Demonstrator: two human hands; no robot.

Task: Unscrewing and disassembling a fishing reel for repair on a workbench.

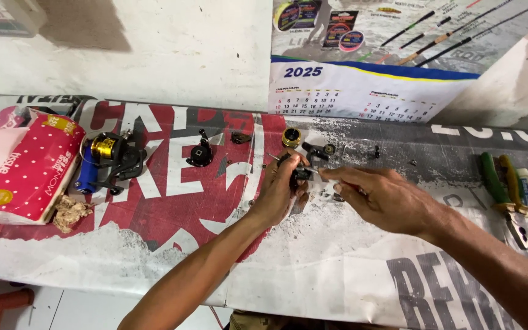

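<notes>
My left hand (278,194) is closed around a small black reel part (301,173), held a little above the printed banner that covers the table (172,201). My right hand (380,197) reaches in from the right, its thumb and forefinger pinched on a thin pin at that part's right side. Just behind the hands lie loose pieces: a gold round spool piece (291,136), a black handle arm (316,151) and small screws.
A black and gold fishing reel (108,160) lies at the left beside a red dotted tissue pack (22,165) and a dirty wad (68,212). A black reel piece (201,155) sits mid-table. Green-handled pliers (501,186) lie at the right. A calendar (362,91) hangs behind.
</notes>
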